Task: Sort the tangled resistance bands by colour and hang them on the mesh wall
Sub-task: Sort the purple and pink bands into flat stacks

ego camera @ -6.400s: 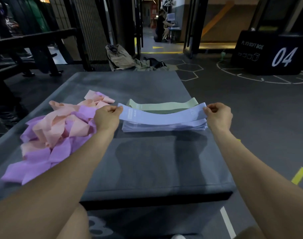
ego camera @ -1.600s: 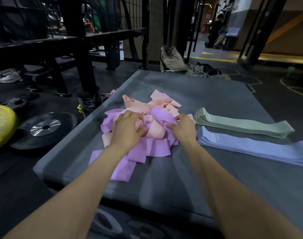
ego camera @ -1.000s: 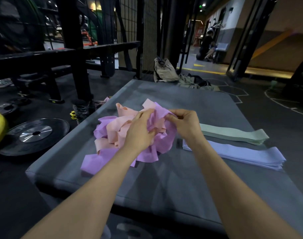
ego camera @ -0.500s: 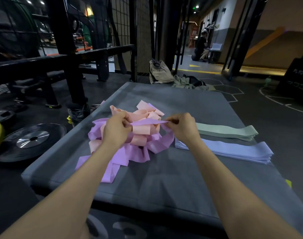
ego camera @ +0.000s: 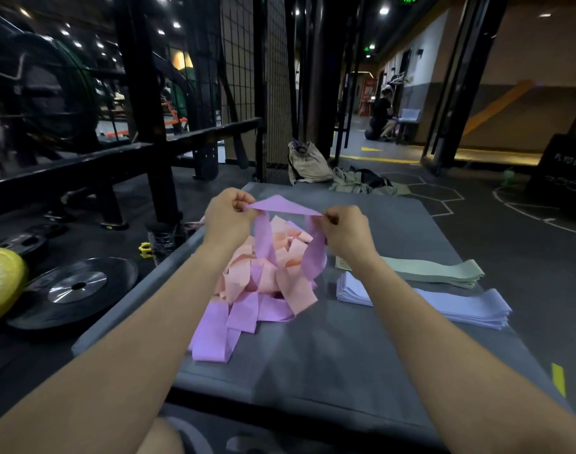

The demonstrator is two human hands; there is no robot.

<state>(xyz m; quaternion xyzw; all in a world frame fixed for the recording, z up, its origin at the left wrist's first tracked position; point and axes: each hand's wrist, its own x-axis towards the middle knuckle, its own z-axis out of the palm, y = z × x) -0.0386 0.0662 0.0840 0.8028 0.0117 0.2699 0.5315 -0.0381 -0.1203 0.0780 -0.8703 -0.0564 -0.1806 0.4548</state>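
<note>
A tangled heap of purple and peach resistance bands (ego camera: 263,283) lies on the grey padded box (ego camera: 313,362). Above the heap I hold one purple band (ego camera: 281,206) stretched level. My left hand (ego camera: 227,217) pinches its left end and my right hand (ego camera: 344,229) pinches its right end. Both sides of the band's loop hang down into the heap. To the right lie a flat stack of green bands (ego camera: 434,273) and, nearer me, a flat stack of blue-lilac bands (ego camera: 444,303). The black mesh wall (ego camera: 254,80) stands behind the box.
Weight plates (ego camera: 73,286) and a yellow disc (ego camera: 1,283) lie on the floor at left, beside a black rack frame (ego camera: 149,126). A bag (ego camera: 308,163) and clothes lie beyond the box. A black plyo box (ego camera: 562,172) stands far right. A person sits far back.
Both hands left the blue-lilac stack, went to the tangled heap and took hold of a purple band. In the last half second they lifted it higher above the heap.
</note>
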